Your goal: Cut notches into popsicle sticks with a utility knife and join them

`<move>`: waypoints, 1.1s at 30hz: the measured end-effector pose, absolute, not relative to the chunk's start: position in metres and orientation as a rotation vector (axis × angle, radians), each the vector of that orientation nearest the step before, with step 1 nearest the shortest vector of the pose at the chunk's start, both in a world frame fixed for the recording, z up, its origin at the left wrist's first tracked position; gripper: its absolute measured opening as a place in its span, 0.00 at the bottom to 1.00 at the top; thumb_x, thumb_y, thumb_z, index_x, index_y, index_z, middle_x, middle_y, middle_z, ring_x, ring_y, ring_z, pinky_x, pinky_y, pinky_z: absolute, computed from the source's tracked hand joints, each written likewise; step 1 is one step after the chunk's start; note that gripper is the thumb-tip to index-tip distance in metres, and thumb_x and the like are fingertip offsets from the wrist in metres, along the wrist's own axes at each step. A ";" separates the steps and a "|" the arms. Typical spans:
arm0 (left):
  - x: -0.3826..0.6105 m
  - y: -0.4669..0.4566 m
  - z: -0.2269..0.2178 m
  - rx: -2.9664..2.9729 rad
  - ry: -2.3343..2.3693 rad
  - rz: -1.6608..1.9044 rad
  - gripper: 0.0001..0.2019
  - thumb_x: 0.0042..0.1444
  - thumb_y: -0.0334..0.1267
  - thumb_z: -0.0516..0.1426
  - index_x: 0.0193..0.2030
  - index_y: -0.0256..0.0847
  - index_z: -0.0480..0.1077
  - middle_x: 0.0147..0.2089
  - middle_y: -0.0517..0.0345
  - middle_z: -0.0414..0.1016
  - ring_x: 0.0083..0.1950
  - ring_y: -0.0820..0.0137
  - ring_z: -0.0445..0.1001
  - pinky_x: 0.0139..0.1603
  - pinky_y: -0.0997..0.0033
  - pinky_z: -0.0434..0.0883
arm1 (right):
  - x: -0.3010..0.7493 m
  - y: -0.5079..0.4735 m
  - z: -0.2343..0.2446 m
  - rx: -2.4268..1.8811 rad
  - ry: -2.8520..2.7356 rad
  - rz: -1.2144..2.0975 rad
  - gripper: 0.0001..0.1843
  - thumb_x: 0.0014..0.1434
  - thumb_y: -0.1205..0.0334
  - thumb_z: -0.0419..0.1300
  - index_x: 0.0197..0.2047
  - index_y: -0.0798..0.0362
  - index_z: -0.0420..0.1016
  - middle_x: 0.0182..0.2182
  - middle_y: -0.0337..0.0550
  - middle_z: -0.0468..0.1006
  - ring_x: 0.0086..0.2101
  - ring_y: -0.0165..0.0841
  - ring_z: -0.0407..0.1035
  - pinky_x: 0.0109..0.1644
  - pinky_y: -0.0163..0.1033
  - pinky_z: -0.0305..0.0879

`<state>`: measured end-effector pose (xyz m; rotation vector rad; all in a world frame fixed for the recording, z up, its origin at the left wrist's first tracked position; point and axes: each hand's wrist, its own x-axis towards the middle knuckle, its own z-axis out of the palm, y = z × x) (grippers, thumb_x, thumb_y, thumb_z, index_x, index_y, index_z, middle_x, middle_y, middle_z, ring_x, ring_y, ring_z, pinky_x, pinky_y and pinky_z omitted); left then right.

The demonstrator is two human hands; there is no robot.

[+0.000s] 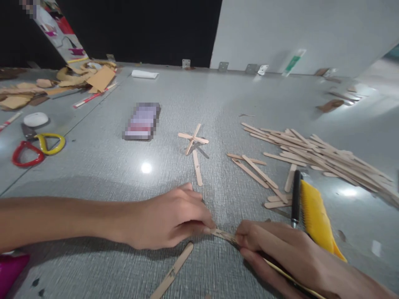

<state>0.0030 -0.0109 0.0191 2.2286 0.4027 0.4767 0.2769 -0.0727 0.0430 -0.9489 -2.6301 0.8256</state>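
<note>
My left hand [174,216] is closed in a pinch on the left end of a wooden craft stick [222,234], low over the table. At the stick's other end, my right hand [280,247] is closed around a slim yellow-and-black tool [291,279]; its tip is hidden by my fingers, so its kind is unclear. A notched craft stick [174,270] lies just below my left hand. Beyond it rests another notched stick [197,168], near a small cross of sticks [193,138].
A large pile of craft sticks [311,153] spreads at the right. Beside my right hand lie a yellow comb-toothed object [314,211] and a black-handled tool [296,197]. At the left are scissors [51,144], a white mouse [35,119] and a phone [141,120].
</note>
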 end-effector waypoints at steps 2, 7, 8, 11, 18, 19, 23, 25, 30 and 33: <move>0.003 -0.011 0.019 2.226 0.404 0.482 0.08 0.74 0.31 0.55 0.43 0.39 0.75 0.37 0.58 0.80 0.38 0.71 0.74 0.52 0.67 0.66 | 0.278 -0.072 0.042 -0.954 -2.623 0.838 0.11 0.77 0.70 0.48 0.44 0.50 0.69 0.32 0.38 0.75 0.29 0.30 0.70 0.33 0.35 0.66; 0.003 -0.010 0.020 2.228 0.405 0.471 0.08 0.74 0.30 0.55 0.43 0.39 0.75 0.37 0.58 0.80 0.39 0.70 0.74 0.52 0.67 0.66 | 0.278 -0.072 0.041 -0.965 -2.582 0.875 0.12 0.76 0.69 0.48 0.44 0.50 0.70 0.31 0.38 0.75 0.27 0.29 0.70 0.30 0.34 0.65; 0.003 -0.010 0.020 2.226 0.410 0.469 0.08 0.74 0.30 0.55 0.43 0.39 0.75 0.36 0.58 0.80 0.39 0.70 0.74 0.53 0.67 0.66 | 0.278 -0.073 0.042 -0.986 -2.573 0.875 0.12 0.76 0.69 0.48 0.44 0.50 0.71 0.31 0.38 0.76 0.27 0.29 0.71 0.31 0.34 0.66; 0.003 -0.009 0.019 2.223 0.410 0.476 0.08 0.74 0.31 0.55 0.43 0.40 0.75 0.36 0.59 0.80 0.38 0.70 0.74 0.54 0.66 0.66 | 0.278 -0.076 0.044 -1.044 -2.541 0.875 0.10 0.76 0.67 0.51 0.44 0.49 0.72 0.31 0.38 0.77 0.27 0.30 0.71 0.31 0.35 0.66; 0.004 -0.010 0.017 2.227 0.414 0.497 0.09 0.73 0.32 0.55 0.41 0.38 0.75 0.35 0.59 0.78 0.37 0.71 0.73 0.49 0.69 0.66 | 0.272 -0.076 0.046 -1.064 -2.513 0.831 0.10 0.77 0.62 0.56 0.39 0.49 0.70 0.28 0.35 0.76 0.25 0.29 0.70 0.27 0.33 0.63; 0.005 -0.010 0.017 2.222 0.413 0.504 0.08 0.73 0.32 0.55 0.41 0.38 0.75 0.34 0.59 0.78 0.37 0.71 0.73 0.49 0.69 0.65 | 0.270 -0.076 0.046 -1.053 -2.516 0.814 0.11 0.77 0.63 0.55 0.39 0.49 0.71 0.28 0.35 0.76 0.25 0.29 0.70 0.27 0.33 0.63; 0.005 -0.010 0.016 2.226 0.408 0.512 0.09 0.73 0.32 0.55 0.41 0.38 0.75 0.34 0.59 0.77 0.36 0.71 0.72 0.49 0.69 0.65 | 0.266 -0.076 0.044 -1.011 -2.505 0.805 0.12 0.78 0.65 0.53 0.39 0.50 0.71 0.28 0.37 0.76 0.26 0.29 0.72 0.28 0.33 0.64; 0.005 -0.010 0.016 2.234 0.408 0.499 0.09 0.73 0.32 0.55 0.41 0.38 0.75 0.34 0.59 0.77 0.36 0.71 0.72 0.49 0.68 0.65 | 0.266 -0.076 0.042 -1.013 -2.510 0.805 0.12 0.78 0.65 0.53 0.40 0.50 0.72 0.30 0.38 0.77 0.27 0.29 0.73 0.29 0.33 0.65; 0.006 -0.010 0.013 2.232 0.397 0.486 0.10 0.73 0.33 0.54 0.40 0.38 0.75 0.34 0.58 0.76 0.37 0.70 0.73 0.49 0.67 0.66 | 0.269 -0.074 0.027 -0.949 -2.568 0.705 0.12 0.79 0.64 0.51 0.41 0.50 0.70 0.29 0.37 0.75 0.25 0.28 0.69 0.29 0.33 0.62; 0.007 -0.009 0.012 2.229 0.389 0.487 0.10 0.73 0.34 0.55 0.40 0.39 0.74 0.34 0.58 0.77 0.37 0.69 0.73 0.49 0.66 0.66 | 0.268 -0.072 0.013 -0.841 -2.535 0.607 0.15 0.81 0.62 0.48 0.41 0.49 0.68 0.29 0.37 0.75 0.25 0.28 0.67 0.28 0.33 0.61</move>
